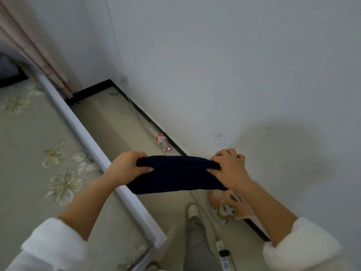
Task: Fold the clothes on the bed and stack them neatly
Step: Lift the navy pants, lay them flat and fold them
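Note:
A dark navy folded garment (175, 176) hangs in the air between my hands, over the gap between bed and wall. My left hand (127, 165) grips its left top corner with fingers curled over the edge and thumb underneath. My right hand (227, 167) grips the right top corner the same way. The cloth is doubled over into a short wide band. The bed (29, 153), covered in a pale sheet with flower patterns, lies to the left and below; no other clothes show on the visible part of it.
A narrow floor strip runs between the bed's white edge (93, 151) and the white wall. An empty plastic bottle (161, 140) lies by the baseboard. An orange patterned bag (226, 204) and a power strip (222, 253) sit near my feet. Pink curtains (35, 49) hang at top left.

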`<state>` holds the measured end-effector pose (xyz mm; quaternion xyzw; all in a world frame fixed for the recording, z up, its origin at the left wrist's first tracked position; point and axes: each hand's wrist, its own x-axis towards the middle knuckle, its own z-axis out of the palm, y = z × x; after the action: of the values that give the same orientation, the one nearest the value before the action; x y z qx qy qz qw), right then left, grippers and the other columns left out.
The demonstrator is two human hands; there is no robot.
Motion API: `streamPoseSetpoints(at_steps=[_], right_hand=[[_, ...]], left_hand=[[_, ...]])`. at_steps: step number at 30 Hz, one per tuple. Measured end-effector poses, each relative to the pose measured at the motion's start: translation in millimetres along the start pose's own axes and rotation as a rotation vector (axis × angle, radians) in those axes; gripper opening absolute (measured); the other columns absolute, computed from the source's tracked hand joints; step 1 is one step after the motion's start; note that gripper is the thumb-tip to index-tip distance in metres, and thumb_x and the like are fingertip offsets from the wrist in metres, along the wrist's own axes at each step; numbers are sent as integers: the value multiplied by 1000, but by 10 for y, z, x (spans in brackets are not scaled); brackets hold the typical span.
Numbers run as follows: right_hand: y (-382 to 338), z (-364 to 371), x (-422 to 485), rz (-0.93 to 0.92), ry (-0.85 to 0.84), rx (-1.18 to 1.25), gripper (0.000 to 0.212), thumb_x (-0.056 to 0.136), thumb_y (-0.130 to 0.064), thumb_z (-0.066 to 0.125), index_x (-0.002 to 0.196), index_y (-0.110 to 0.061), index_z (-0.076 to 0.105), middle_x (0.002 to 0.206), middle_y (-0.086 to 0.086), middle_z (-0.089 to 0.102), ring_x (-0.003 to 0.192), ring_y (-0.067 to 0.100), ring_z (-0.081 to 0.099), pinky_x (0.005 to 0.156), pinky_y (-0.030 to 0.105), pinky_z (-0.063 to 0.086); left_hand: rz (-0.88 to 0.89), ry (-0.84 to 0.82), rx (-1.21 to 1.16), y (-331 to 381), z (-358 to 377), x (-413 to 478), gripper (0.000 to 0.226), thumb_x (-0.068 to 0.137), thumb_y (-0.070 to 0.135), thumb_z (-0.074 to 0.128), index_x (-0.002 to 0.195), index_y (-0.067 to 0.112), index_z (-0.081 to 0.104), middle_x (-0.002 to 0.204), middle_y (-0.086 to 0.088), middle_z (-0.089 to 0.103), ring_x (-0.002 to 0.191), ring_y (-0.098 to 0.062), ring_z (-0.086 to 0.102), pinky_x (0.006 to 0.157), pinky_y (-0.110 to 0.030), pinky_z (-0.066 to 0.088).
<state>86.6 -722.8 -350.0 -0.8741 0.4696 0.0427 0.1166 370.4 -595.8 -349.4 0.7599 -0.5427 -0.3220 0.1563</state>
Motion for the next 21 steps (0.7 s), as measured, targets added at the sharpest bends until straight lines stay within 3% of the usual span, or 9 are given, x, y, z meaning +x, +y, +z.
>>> streamPoseSetpoints(at_steps=[5, 10, 21], right_hand=[[345, -246, 893, -130, -7, -10, 29, 94, -39, 52, 121, -29, 60, 125, -9, 51, 125, 15, 29, 94, 36, 19], [509, -428, 1757, -280, -13, -31, 25, 94, -34, 53, 118, -25, 58, 125, -9, 50, 124, 15, 30, 99, 36, 21], [-610, -453, 3398, -676, -32, 6, 26, 94, -34, 52, 114, -21, 62, 128, -4, 48, 124, 15, 29, 97, 33, 19]], left_hand=[[-128, 105, -75, 206, -35, 625, 10, 83, 32, 69, 89, 24, 67, 78, 8, 66, 74, -10, 62, 67, -30, 52], [-255, 198, -121, 311, -129, 1011, 8, 81, 34, 70, 86, 29, 66, 75, 10, 66, 72, -9, 62, 69, -35, 54], [-560, 460, -169, -326, -873, 1257, 6, 82, 31, 68, 86, 28, 64, 77, 11, 65, 74, -9, 62, 66, -31, 52]])
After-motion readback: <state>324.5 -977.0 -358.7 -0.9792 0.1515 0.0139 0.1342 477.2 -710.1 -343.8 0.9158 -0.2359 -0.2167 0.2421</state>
